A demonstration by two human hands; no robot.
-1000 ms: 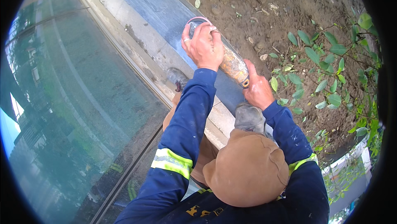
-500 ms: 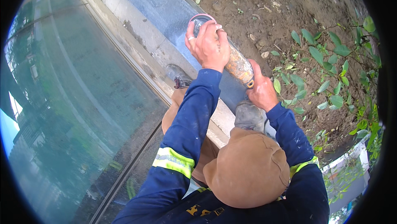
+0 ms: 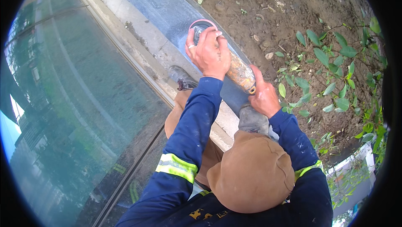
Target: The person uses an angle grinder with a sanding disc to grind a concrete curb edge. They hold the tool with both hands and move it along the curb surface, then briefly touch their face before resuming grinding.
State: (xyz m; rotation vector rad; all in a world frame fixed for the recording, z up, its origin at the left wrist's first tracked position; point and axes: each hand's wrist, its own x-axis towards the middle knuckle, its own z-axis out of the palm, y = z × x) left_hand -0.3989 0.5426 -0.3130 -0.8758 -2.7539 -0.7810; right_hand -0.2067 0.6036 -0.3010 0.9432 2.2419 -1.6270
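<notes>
My left hand (image 3: pixel 211 56) is closed over the front part of an angle grinder (image 3: pixel 241 72), its fingers near the tool's head. The grinder's body is orange-yellow, worn and spattered with pale dried material. A round disc (image 3: pixel 204 21) with a pink rim shows beyond my left fingers, lying against a blue-grey strip of ledge (image 3: pixel 159 7). At the near end of the tool, my right hand (image 3: pixel 264 96) grips the body, with the thumb along its side. The disc's underside and most of the fingers of my right hand are hidden.
On the left, a large glass pane (image 3: pixel 83 88) runs along a pale concrete curb (image 3: pixel 144 46). Brown soil (image 3: pixel 268 13) and a leafy shrub (image 3: pixel 335 67) lie to the right. My boots (image 3: pixel 253 119) stand on the ledge and curb.
Both hands and the grinder have shifted slightly toward me along the blue-grey strip, the disc a little to the left as well. The grip of each hand looks the same.
</notes>
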